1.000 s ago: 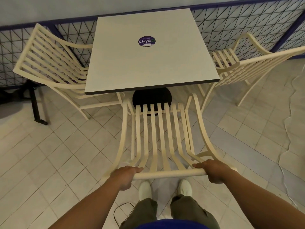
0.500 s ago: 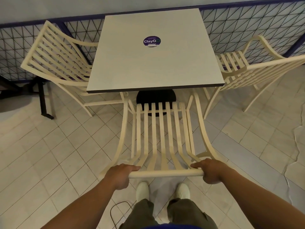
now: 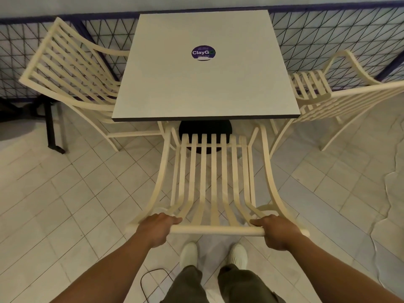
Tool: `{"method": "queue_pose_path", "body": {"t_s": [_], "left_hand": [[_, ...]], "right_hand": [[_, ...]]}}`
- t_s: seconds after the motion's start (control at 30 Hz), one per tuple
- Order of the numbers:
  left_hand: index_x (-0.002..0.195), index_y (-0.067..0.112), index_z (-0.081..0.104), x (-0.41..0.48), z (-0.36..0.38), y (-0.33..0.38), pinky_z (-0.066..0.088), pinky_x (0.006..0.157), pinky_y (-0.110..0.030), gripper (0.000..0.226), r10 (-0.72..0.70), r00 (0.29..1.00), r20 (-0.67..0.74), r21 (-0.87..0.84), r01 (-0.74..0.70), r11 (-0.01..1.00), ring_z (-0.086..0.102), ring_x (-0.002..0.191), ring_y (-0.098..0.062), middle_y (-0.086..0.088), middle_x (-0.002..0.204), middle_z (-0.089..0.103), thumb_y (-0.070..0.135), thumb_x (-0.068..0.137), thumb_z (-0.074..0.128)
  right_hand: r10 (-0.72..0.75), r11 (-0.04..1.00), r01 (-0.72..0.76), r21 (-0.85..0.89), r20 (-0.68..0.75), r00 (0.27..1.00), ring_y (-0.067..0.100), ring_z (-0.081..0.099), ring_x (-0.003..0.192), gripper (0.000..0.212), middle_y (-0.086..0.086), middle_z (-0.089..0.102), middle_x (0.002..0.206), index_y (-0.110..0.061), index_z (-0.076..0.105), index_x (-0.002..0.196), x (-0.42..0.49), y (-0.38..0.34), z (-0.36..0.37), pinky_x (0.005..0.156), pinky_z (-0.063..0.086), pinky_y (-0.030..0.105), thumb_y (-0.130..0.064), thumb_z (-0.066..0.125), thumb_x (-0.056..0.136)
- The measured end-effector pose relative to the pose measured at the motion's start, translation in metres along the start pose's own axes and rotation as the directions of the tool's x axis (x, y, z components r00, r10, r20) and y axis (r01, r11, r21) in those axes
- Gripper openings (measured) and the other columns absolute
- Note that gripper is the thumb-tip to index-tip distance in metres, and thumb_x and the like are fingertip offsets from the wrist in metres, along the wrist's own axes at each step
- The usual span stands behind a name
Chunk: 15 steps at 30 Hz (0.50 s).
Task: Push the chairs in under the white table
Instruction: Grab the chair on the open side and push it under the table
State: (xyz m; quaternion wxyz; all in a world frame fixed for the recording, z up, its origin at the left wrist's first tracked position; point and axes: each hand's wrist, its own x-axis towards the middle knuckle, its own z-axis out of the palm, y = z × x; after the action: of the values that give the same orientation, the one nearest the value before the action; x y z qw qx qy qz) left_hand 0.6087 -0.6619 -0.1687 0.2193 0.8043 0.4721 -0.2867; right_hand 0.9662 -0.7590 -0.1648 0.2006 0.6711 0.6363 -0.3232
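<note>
the left chair (image 3: 72,77) stands at the left edge of the white worktop (image 3: 205,90), its back leaning away and one arm reaching that edge. its seat is mostly hidden by the top, so it looks about as far in as it will go, though i cannot tell for sure.

the left hand (image 3: 156,228) is curled round the top rail (image 3: 216,230) of the middle chair (image 3: 213,178), near the rail's left end. this chair faces the worktop's near edge squarely. the tips of its arms come just up to that edge, but nearly the whole slatted seat lies out over the tiled floor (image 3: 65,204), with the black pedestal base (image 3: 205,131) showing past its front. so this one is in hand and not yet home. i judge it needs a straight push forward until the seat goes under the top. the right hand (image 3: 278,231) grips the same rail near its right end, fingers wrapped over it.

the right chair (image 3: 341,99) sits by the worktop's right edge, turned at an angle, its seat slats in plain view beside the top and not beneath it. that one looks like work left to do: squaring up, then pushing in.
</note>
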Motion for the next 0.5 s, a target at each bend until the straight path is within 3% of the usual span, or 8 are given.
{"method": "queue_pose_path", "body": {"t_s": [0.5], "left_hand": [[0.15,0.046,0.034,0.014,-0.019,-0.004,0.052,0.085,-0.033,0.078,0.004,1.0,0.01,-0.043,-0.004,0.999,0.063,0.106,-0.021,0.002,0.133,0.059,0.003,0.09,0.058]], "right_hand": [[0.029,0.999,-0.03,0.027,0.037,0.999,0.014,0.058,0.104,0.064,-0.007,0.057,0.132,-0.048,0.041,0.145,0.015,0.001,-0.021,0.092,0.049,0.028,-0.017,0.062,0.092]]}}
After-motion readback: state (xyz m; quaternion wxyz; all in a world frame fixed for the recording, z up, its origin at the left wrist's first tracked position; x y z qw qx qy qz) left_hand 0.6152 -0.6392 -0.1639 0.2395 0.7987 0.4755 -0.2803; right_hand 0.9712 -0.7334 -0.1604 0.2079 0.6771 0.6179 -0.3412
